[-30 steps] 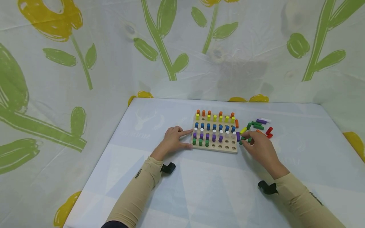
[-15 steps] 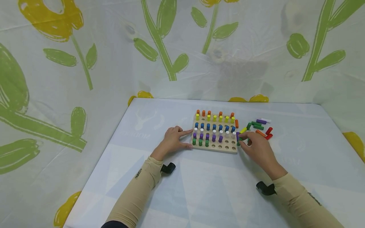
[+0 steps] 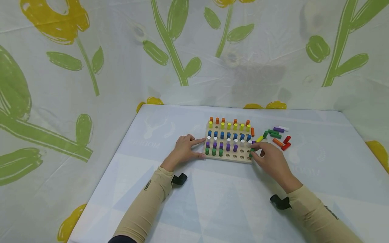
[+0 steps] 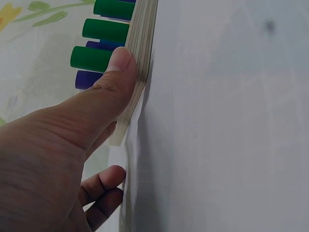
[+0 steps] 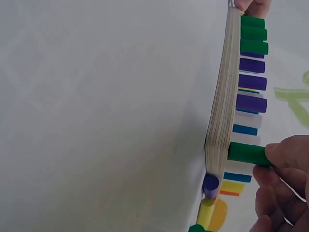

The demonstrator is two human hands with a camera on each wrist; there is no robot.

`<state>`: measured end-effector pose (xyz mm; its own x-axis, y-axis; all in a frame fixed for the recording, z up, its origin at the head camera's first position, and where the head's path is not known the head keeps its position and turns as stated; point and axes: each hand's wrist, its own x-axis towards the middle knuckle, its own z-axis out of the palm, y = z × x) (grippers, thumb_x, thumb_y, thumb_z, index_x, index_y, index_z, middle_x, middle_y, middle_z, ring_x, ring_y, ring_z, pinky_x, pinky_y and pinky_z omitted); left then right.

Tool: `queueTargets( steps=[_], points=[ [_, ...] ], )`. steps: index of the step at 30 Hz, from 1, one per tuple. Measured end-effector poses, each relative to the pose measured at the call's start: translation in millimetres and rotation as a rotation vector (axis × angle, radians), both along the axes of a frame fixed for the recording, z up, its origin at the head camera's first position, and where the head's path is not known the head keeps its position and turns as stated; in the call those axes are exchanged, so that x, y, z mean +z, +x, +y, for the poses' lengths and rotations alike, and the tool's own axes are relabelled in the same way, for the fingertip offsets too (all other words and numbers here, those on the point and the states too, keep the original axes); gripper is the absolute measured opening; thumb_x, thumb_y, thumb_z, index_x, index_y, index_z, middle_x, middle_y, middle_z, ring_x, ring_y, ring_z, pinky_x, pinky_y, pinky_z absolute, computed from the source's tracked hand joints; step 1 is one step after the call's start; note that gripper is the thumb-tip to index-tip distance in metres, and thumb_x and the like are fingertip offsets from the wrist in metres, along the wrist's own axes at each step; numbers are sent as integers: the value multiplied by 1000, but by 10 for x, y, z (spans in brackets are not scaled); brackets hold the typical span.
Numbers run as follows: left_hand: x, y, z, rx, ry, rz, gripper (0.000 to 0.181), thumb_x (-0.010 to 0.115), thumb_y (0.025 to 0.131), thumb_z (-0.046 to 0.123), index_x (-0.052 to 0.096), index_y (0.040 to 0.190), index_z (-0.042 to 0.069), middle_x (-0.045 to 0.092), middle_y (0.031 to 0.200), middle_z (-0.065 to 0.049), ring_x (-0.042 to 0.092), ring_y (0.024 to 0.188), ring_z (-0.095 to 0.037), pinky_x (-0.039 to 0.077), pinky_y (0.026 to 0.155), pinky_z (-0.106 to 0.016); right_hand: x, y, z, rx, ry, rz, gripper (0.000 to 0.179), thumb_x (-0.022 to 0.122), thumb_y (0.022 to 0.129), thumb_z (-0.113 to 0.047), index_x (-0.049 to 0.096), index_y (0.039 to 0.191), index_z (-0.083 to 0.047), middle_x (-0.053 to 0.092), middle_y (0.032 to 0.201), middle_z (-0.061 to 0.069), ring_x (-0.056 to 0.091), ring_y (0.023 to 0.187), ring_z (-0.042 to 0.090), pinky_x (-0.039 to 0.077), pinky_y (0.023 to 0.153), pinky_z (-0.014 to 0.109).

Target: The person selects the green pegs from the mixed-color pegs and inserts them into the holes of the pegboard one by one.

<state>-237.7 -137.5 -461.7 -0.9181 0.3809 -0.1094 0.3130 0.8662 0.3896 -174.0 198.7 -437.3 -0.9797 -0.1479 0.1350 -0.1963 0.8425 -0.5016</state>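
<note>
A wooden pegboard (image 3: 223, 158) stands on the table with upright coloured pegs in rows: orange, yellow, blue, white, purple and green. My right hand (image 3: 271, 161) pinches a green peg (image 5: 245, 152) between thumb and forefinger at the board's front right corner. In the right wrist view the peg's lower end is right at the board's top face. My left hand (image 3: 182, 149) touches the board's left edge with straight thumb and forefinger. In the left wrist view its thumb (image 4: 120, 60) lies against the board's side, beside a green peg (image 4: 89, 59) standing in the front row.
Loose pegs lie right of the board, among them red pegs (image 3: 286, 145), an orange peg (image 3: 278, 142), a yellow peg (image 3: 259, 138), green pegs (image 3: 275, 135) and a purple peg (image 3: 278, 129). Another orange peg (image 3: 252, 132) lies along the board's right side. Flower-patterned cloth surrounds the table.
My right hand has moved left with the green peg, from beside the loose pegs to the board's front right corner. The left hand has stayed in place.
</note>
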Motion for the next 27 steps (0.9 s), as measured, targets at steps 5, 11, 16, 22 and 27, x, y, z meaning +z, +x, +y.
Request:
queueTargets(
  steps=[5, 11, 16, 22, 27],
  points=[
    [1, 3, 2, 0, -2, 0, 83, 79, 79, 60, 47, 152, 36, 42, 107, -3, 36, 100, -21, 30, 90, -37, 8, 4, -38, -4, 4, -2, 30, 74, 93, -16, 72, 120, -5, 69, 106, 12, 56, 88, 25, 47, 69, 35],
    [-4, -1, 4, -4, 3, 6, 82, 79, 79, 59, 48, 152, 36, 42, 107, -3, 36, 100, -21, 31, 91, -38, 21, -1, -68, 0, 7, -6, 31, 74, 93, -16, 72, 122, -5, 69, 106, 12, 57, 88, 25, 48, 70, 34],
    [2, 1, 4, -5, 8, 11, 82, 80, 79, 59, 48, 151, 36, 43, 108, -3, 37, 100, -22, 31, 90, -38, 30, -6, -103, 11, 3, -24, 32, 73, 94, -16, 71, 123, -5, 69, 106, 11, 57, 88, 25, 48, 70, 34],
    [6, 2, 6, -4, 0, 4, 83, 80, 79, 59, 47, 152, 36, 43, 109, -3, 37, 101, -22, 31, 90, -37, 27, -6, -142, 6, 6, -37, 32, 74, 93, -17, 71, 123, -6, 69, 106, 11, 57, 90, 25, 49, 73, 36],
    [9, 10, 4, -12, -3, 26, 81, 80, 80, 58, 49, 151, 35, 44, 109, -3, 37, 100, -21, 32, 92, -38, 29, -4, -174, 39, -8, 0, 29, 74, 94, -16, 72, 121, -5, 70, 106, 10, 57, 90, 25, 49, 75, 38]
  ],
)
